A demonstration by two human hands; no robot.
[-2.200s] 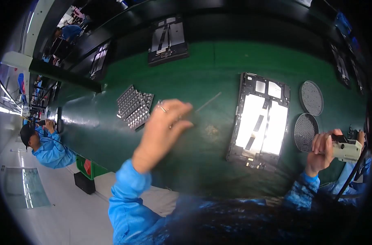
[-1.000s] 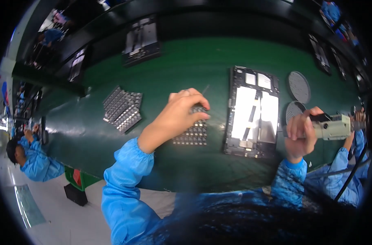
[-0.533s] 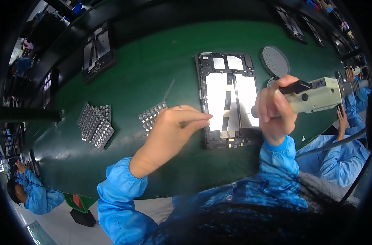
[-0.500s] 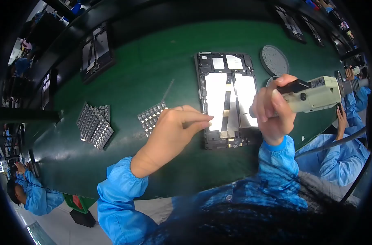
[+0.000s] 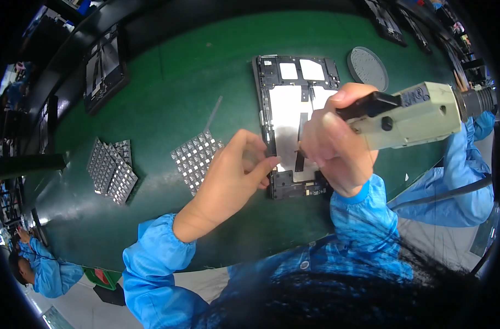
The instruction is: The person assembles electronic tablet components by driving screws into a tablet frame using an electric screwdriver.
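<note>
An opened tablet (image 5: 285, 112) lies on the green bench mat, its black frame and silvery inner plates facing up. At its lower left edge is my left hand (image 5: 228, 170), thumb over the rim and fingers curled against the side. My right hand (image 5: 340, 145) wraps round a pale electric screwdriver (image 5: 417, 118) with a black lever, held nearly level over the tablet's right part. The hand hides the driver's tip and some of the tablet. Beside my left hand lies a sheet of small parts (image 5: 189, 162) in rows, partly covered by the hand.
More part sheets (image 5: 113, 172) overlap at the left. A round grey dish (image 5: 368, 68) sits beyond the tablet. Another opened device (image 5: 104, 71) lies far left. The driver's cable (image 5: 447, 194) runs at the right, near a co-worker's blue sleeve (image 5: 453, 148).
My right hand and the screwdriver have moved left, further over the tablet. The left hand's fingers have gone from a pinch above the tablet to its left edge. The whole view has shifted slightly.
</note>
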